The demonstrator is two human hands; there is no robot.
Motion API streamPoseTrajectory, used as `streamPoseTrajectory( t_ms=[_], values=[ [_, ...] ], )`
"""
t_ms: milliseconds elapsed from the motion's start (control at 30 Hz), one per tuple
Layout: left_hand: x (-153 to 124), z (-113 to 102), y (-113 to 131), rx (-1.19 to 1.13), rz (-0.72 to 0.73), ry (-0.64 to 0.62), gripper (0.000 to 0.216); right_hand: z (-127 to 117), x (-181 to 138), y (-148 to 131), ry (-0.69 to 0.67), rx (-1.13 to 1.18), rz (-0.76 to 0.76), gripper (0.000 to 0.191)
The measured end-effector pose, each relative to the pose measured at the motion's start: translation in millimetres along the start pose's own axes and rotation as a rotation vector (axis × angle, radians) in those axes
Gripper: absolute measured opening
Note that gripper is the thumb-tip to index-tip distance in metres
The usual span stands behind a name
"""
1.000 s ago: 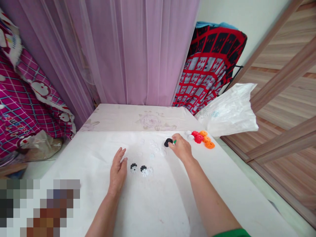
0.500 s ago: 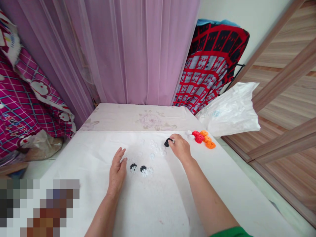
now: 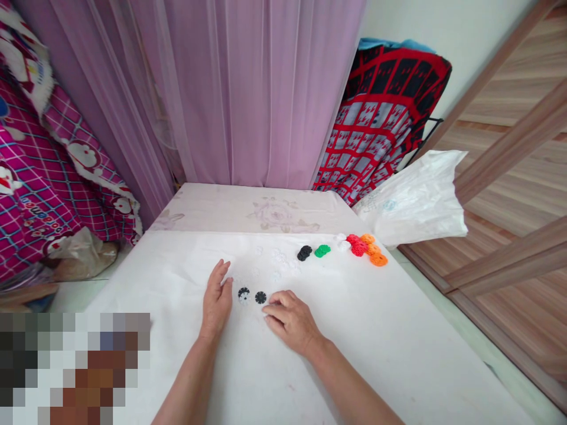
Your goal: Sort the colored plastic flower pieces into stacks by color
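My left hand (image 3: 216, 301) rests upright on the table with fingers stretched and thumb apart, holding nothing. Just right of it lies a notched white disc (image 3: 244, 298) partly over a black one (image 3: 243, 291). Another black notched disc (image 3: 260, 297) lies fully exposed beside my right hand (image 3: 290, 321). The fingers of that hand are curled together; whatever is in them is hidden. Farther back are a small black disc pile (image 3: 304, 253) and a green disc pile (image 3: 322, 251). Pale, nearly clear discs (image 3: 278, 257) are scattered left of the black pile.
White discs (image 3: 342, 242), red discs (image 3: 357, 244) and orange discs (image 3: 378, 259) form clusters at the table's right back edge. A white plastic bag (image 3: 420, 198) stands beyond that edge. The white cloth (image 3: 376, 348) covers the table, with a purple curtain (image 3: 266, 94) behind.
My right hand has left the black pile and come toward me, beside the front discs. The green pile now shows. White discs no longer show on the right-hand black disc.
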State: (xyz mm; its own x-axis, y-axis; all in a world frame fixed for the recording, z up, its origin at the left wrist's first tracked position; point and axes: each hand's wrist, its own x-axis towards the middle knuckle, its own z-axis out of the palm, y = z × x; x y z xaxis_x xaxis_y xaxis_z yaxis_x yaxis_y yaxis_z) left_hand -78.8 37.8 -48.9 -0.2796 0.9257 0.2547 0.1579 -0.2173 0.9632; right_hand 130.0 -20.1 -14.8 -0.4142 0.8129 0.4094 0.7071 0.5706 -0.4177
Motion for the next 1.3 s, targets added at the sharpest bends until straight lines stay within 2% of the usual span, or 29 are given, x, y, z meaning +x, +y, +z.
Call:
streamPoseTrajectory(
  t_ms=[167,267,433,633,867,967,1033,1133,1233,1300],
  values=[
    [-1,2,4,0.019,0.017,0.01,0.035,-11,3,8,0.029,0.014,0.137,0.017],
    [-1,1,6,0.025,0.02,0.016,0.035,-13,21,-1,-0.053,-0.04,0.194,0.016],
    [-1,0,7,0.034,0.02,0.003,0.037,-9,45,-14,-0.238,-0.139,0.187,0.017],
    [0,0,8,0.047,0.011,0.005,0.036,-3,52,-11,-0.277,-0.12,0.28,0.034],
    [0,-1,8,0.042,0.01,0.01,0.036,-10,61,-15,-0.36,-0.17,0.307,0.02],
    [0,-1,8,0.043,0.01,0.004,0.037,-12,59,-13,-0.287,-0.073,0.343,0.012],
    [0,-2,8,0.044,0.006,0.002,0.037,-16,56,-2,-0.189,0.068,0.406,0.011],
    [-1,-2,10,0.042,0.005,0.002,0.037,-30,55,32,0.061,0.249,0.551,0.017],
    [-2,-1,11,0.04,0.011,0.001,0.037,-51,59,73,0.351,0.258,0.692,0.022],
    [-2,-2,11,0.041,0.007,0.0,0.037,-63,65,94,0.416,0.228,0.773,0.023]
  ],
)
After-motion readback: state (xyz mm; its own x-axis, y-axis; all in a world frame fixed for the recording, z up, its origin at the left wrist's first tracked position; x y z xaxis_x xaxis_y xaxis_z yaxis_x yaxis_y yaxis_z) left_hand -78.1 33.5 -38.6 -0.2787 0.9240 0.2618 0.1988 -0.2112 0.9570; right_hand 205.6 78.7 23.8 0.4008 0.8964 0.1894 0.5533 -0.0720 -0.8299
